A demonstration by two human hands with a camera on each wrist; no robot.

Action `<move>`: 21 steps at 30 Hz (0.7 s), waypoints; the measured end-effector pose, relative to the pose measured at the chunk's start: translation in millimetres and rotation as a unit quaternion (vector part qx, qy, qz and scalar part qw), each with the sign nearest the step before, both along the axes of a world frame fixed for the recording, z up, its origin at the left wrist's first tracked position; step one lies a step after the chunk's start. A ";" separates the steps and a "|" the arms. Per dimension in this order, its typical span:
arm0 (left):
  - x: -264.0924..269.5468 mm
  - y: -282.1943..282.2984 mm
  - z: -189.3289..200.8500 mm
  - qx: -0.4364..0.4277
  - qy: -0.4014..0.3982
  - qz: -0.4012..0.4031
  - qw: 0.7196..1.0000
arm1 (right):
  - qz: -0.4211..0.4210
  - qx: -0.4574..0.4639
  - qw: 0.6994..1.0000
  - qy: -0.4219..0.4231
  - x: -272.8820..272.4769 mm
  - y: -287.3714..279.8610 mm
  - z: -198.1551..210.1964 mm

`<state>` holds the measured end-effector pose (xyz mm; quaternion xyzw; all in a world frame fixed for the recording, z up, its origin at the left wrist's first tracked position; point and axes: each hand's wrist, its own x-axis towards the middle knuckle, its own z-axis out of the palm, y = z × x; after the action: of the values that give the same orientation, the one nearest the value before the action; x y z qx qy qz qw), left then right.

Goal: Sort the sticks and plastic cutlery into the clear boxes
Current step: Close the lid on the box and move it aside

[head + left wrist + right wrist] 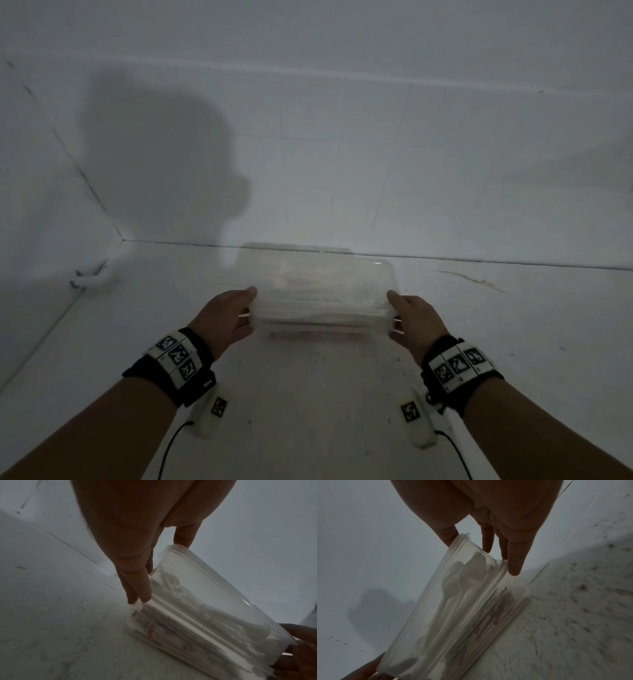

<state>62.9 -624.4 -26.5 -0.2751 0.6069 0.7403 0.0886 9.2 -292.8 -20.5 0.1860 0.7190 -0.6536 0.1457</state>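
Two clear boxes sit stacked on the white speckled surface close to the back wall. The upper box (322, 291) (214, 595) (453, 595) holds white plastic cutlery (173, 580) (471, 568). The lower box (322, 327) (171, 631) (501, 615) holds thin sticks (154, 626) (494, 612) with reddish marks. My left hand (248, 310) (163, 572) lies against the stack's left end, fingers straight, thumb at the top rim. My right hand (394, 313) (481, 557) mirrors it at the right end. The scene is dim and blurred.
A white tiled wall (342, 154) rises just behind the boxes and meets a side wall at the left corner. A small white pipe fitting (89, 277) lies near that corner. The surface (308, 394) in front of the boxes is speckled with dark spots.
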 end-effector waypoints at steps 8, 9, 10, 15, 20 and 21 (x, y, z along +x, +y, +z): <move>-64.7 13.9 -3.7 0.005 0.012 0.010 1.000 | -0.012 -0.014 1.000 0.020 -70.4 11.3 -11.2; -70.2 14.1 -4.8 0.006 0.013 0.012 1.000 | -0.012 -0.015 1.000 0.023 -77.0 11.7 -12.7; -75.7 14.3 -5.0 0.005 0.015 0.014 1.000 | -0.010 -0.016 0.999 0.028 -83.7 11.7 -14.3; -98.6 15.4 -8.3 0.001 0.028 0.033 0.999 | -0.020 -0.018 0.999 0.043 -107.1 8.0 -23.3; -114.6 16.5 -10.0 0.006 0.039 0.050 0.998 | -0.020 -0.012 0.997 0.068 -115.3 1.6 -23.6; -117.4 16.2 -10.2 0.006 0.039 0.053 0.998 | -0.019 -0.011 0.997 0.070 -117.1 0.9 -23.6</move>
<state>-54.5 -608.2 -36.7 -0.2771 0.5899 0.7580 0.0268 -107.9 -291.9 -44.0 0.1515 0.7163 -0.6759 0.0843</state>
